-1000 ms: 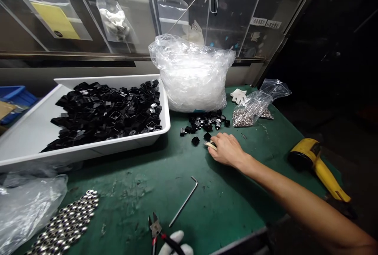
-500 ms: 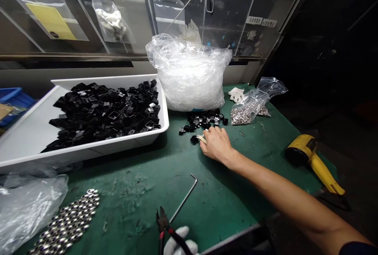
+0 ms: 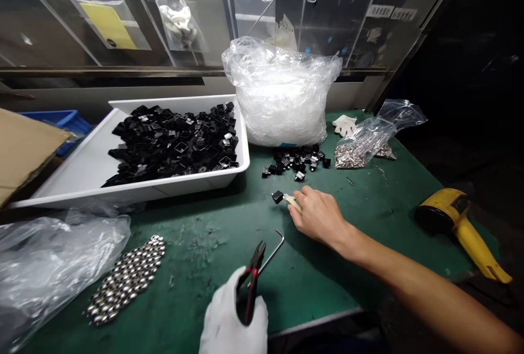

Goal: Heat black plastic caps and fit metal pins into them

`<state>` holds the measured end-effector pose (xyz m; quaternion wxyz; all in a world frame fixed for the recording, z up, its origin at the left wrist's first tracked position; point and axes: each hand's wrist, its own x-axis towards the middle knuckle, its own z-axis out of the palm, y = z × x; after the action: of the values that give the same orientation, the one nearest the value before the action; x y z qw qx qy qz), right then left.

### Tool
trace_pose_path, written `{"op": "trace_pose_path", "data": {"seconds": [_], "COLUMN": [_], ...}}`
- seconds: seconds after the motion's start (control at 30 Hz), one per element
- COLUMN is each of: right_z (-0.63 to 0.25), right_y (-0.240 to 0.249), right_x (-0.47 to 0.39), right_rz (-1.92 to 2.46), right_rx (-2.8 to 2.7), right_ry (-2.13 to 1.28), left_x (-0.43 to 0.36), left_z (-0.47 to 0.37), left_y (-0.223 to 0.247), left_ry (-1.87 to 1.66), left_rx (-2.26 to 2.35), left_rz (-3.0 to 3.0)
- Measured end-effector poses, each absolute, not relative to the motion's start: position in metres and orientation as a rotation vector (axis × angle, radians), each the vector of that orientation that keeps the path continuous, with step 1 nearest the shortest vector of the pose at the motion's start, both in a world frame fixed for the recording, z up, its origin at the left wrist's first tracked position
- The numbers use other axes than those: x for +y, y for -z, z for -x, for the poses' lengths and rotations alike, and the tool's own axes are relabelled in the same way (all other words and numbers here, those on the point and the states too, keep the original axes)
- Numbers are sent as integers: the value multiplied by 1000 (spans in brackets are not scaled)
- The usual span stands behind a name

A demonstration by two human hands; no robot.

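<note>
My left hand (image 3: 229,316), in a white glove, holds a pair of cutting pliers (image 3: 254,275) at the near edge of the bench. The pliers' dark jaws point up and away, and red shows on the handles. A hex key (image 3: 272,253) lies on the green top just beyond them. My right hand (image 3: 317,214) is bare, except for what looks like a cream finger cot on one finger. Its fingertips pinch a small black plastic piece (image 3: 278,196) with a shiny bit on its side. Behind it lies a loose pile of similar black pieces (image 3: 297,160).
A white tray (image 3: 184,187) of black pieces stands left. A large clear bag (image 3: 282,102) is behind the pile, with bags of small metal parts (image 3: 350,156) to its right. A yellow heat-gun-like tool (image 3: 462,223), metal rings (image 3: 126,283) and a cardboard flap (image 3: 28,149) lie around.
My right hand has drawn back from the pile with a black piece. My left hand has come up into view with the pliers. The view has shifted left.
</note>
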<state>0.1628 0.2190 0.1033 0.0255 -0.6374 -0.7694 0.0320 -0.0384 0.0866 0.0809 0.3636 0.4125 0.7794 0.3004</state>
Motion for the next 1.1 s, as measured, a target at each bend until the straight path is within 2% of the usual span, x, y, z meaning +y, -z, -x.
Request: {"op": "trace_pose_path", "data": {"seconds": [0.1, 0.27, 0.63, 1.1], "right_z": [-154, -142, -144, -130], "right_y": [-106, -97, -86, -78], "right_x": [182, 137, 124, 108], "right_rz": [1955, 1870, 1766, 1750], "right_rx": [-2305, -2057, -1640, -1468], "right_ry": [-169, -386, -907, -1037], "left_x": [94, 92, 77, 74], "left_z": [28, 18, 5, 4], "left_y": [-78, -70, -76, -74], "left_ry": [-780, -565, -448, -465], "left_rx": [2169, 2479, 2544, 2595], "left_rz": [-1413, -1799, -1890, -1927]}}
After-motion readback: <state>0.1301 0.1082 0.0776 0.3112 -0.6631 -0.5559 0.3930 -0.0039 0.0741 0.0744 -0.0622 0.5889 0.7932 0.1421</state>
